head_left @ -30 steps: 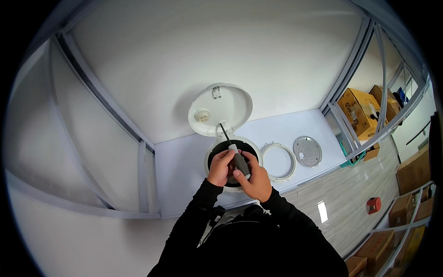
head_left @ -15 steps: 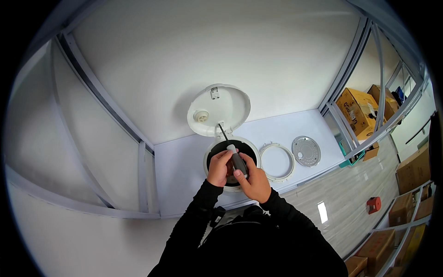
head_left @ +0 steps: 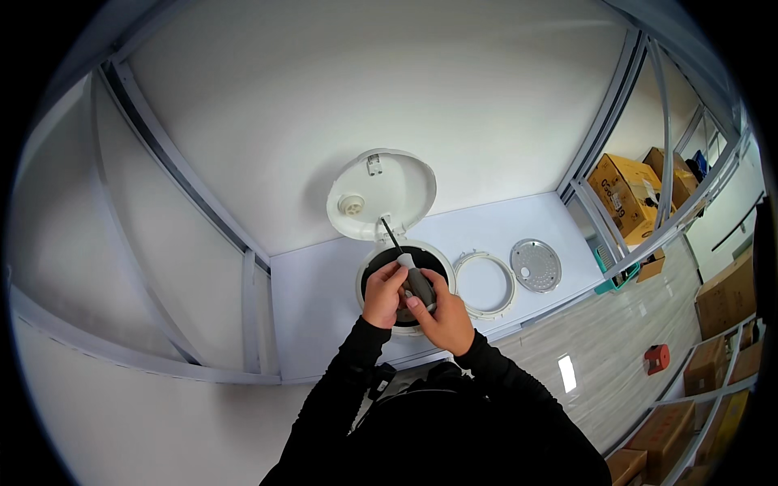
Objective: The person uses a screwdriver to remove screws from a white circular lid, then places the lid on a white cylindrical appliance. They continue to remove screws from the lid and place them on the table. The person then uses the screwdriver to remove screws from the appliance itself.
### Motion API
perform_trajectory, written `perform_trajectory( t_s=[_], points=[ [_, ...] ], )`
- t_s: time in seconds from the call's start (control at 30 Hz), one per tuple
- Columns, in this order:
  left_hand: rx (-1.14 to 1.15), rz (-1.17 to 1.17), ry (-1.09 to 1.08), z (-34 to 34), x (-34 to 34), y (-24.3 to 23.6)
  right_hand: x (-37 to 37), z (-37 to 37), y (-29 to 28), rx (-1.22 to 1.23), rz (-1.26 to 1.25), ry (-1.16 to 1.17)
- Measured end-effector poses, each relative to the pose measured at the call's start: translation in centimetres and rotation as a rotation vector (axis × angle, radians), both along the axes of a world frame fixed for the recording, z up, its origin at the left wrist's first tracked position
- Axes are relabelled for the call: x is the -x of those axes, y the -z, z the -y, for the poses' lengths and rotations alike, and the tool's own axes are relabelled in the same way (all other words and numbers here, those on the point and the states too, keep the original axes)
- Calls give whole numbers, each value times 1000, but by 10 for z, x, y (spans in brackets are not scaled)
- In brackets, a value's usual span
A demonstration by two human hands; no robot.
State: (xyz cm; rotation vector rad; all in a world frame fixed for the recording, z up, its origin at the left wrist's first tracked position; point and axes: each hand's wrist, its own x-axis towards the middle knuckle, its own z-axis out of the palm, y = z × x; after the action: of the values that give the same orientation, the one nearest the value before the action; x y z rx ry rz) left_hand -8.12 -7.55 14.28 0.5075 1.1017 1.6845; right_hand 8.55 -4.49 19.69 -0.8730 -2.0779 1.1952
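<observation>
A screwdriver (head_left: 420,285) with a grey handle slants up and away from me, its tip at the lower part of the open lid (head_left: 405,186), by the hinge. My left hand (head_left: 383,297) pinches the handle near its light collar. Around the handle's rear part, the fingers of my right hand (head_left: 446,317) are closed. Both hands are over the dark opening of a white rice cooker (head_left: 362,274) and hide part of it. The lid leans back and bares its inner side, with a round cream fitting (head_left: 352,205) at left.
On the white table (head_left: 312,316), a white ring (head_left: 512,292) lies right of the cooker, then a perforated metal disc (head_left: 536,266). A pale wall stands behind, grey frame posts (head_left: 596,121) at the sides. Cardboard boxes (head_left: 622,198) and a red stool (head_left: 656,359) are at right.
The whole scene shifts very slightly left in the picture. Both hands keep their grip on the screwdriver, whose tip stays by the lid's hinge.
</observation>
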Motion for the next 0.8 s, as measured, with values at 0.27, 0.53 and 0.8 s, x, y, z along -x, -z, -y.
perform_trajectory(
  t_s=[0.27,0.53,0.8],
  points=[
    [40,-53,-22,-3,-13,-14,3,-8,18,-367,-143,60],
    [0,38,-18,-1,-10,-10,-2,-7,7,1,-3,-15],
    [48,-16,-60,-6,-16,-16,0,-11,18,-341,-102,0]
  ],
)
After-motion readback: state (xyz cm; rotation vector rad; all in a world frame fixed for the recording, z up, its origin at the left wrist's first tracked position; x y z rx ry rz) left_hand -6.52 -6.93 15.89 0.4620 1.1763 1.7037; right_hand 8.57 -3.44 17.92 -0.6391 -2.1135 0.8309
